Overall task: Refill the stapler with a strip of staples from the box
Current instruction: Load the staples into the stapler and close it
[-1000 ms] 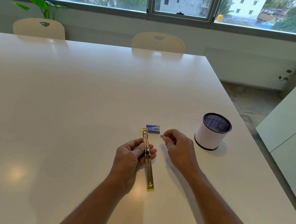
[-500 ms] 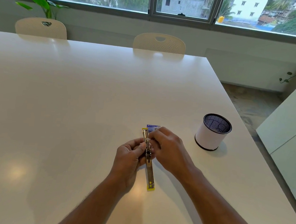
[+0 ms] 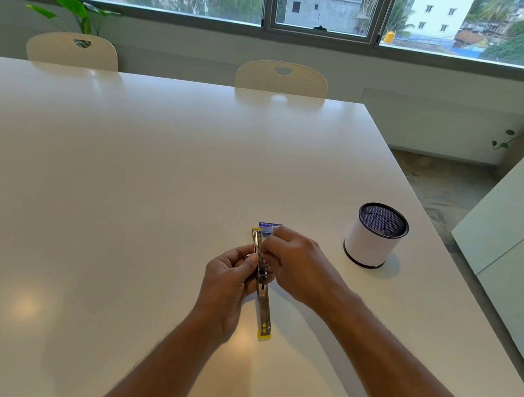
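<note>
Hands meeting over the opened stapler at lower centre of the frame.

Compared with a second ago, the right hand (image 3: 298, 267) has left its spot beside the box (image 3: 270, 226) and closed in on the stapler (image 3: 261, 282), its curled fingertips now at the upper arm; whether the staple strip it pinched is still between them cannot be told. The left hand (image 3: 229, 282) keeps its grip, fingers and thumb wrapped round the stapler's hinge. The stapler lies unfolded in a long line, yellow tips at both ends, its near end on the white surface (image 3: 126, 184). The blue box sits just behind the right knuckles. A mesh pen cup (image 3: 374, 236) stands to the right, well apart.
</note>
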The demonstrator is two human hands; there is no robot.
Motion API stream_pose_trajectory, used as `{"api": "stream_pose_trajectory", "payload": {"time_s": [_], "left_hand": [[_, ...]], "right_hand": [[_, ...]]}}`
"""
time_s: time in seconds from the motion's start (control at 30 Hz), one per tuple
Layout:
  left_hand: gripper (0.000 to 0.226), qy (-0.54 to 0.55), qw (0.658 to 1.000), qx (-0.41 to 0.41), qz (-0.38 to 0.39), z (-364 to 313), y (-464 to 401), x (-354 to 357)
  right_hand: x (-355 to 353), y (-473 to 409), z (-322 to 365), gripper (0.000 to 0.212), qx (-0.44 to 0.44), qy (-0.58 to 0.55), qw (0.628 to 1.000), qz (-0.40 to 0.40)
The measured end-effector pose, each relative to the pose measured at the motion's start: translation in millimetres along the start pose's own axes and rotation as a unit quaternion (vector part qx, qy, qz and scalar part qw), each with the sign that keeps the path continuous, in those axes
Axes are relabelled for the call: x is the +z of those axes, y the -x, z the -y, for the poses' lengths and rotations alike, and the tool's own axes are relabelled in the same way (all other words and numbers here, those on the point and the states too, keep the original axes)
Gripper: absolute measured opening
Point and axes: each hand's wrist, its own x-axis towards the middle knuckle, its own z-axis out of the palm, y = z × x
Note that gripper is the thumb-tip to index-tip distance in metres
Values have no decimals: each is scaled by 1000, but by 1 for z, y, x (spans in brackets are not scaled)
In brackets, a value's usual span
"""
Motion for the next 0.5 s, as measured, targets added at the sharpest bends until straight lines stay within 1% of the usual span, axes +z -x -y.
{"api": "stream_pose_trajectory", "payload": {"time_s": [0.13, 0.3, 0.5], "left_hand": [[24, 0, 1000, 2, 3, 0, 0, 0], [23, 2, 1000, 4, 12, -1, 1, 0], [24, 6, 1000, 0, 14, 0, 1, -1]], "right_hand": [[-1, 0, -1, 11, -6, -29, 999, 18], [0, -1, -3, 7, 36, -74, 996, 20], [0, -4, -5, 7, 48, -107, 993, 23]]}}
